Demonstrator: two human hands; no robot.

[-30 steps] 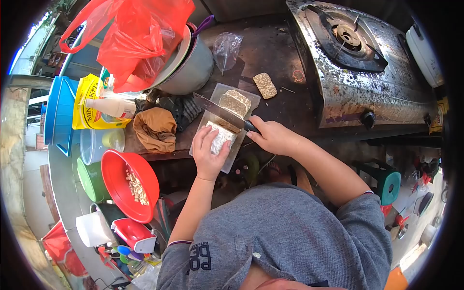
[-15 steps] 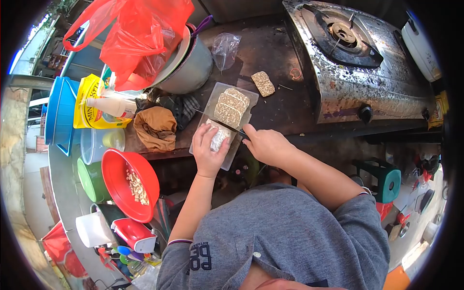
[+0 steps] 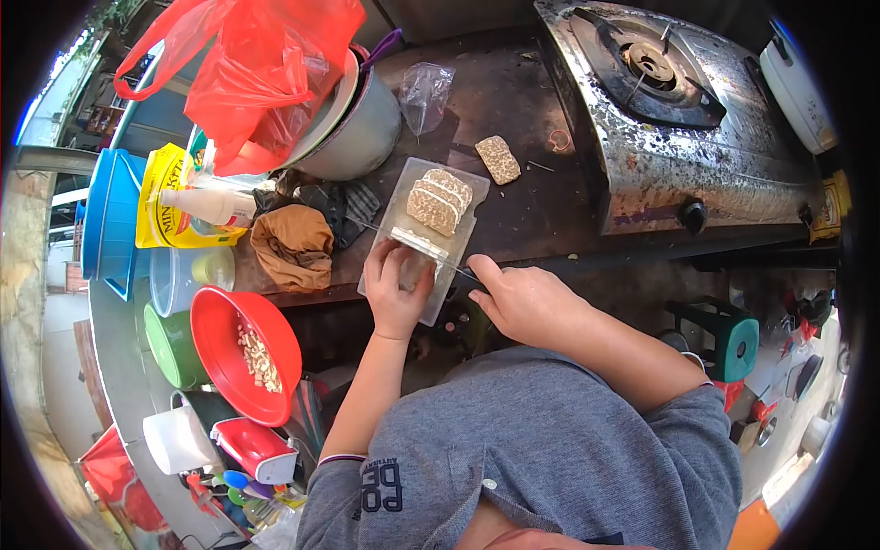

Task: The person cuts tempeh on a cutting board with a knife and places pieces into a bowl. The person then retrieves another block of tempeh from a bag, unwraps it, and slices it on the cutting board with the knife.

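Note:
My right hand [image 3: 527,298] is closed round the dark handle of a knife [image 3: 446,261], whose blade slants across a translucent cutting board [image 3: 463,240]. Thumb and fingers of my left hand [image 3: 396,298] grip a block of tempeh, mostly hidden under them, right at the blade. On the blade's far side a narrow pale strip of tempeh [image 3: 421,243] stands on edge. Beyond it, overlapping tempeh slices [image 3: 438,202] lie on the board. Another tempeh piece [image 3: 498,159] rests on the dark table past the board.
A gas stove [image 3: 678,137] fills the right side. At the back left, a red plastic bag [image 3: 266,82] covers part of a large pot [image 3: 362,133]. A brown cloth [image 3: 291,247] lies left of the board. The red basin [image 3: 206,339] at left contains small pale pieces.
The knife and my right hand have shifted slightly toward my body. A narrow pale tempeh strip now shows beyond the blade, and less of the block is visible under my left fingers.

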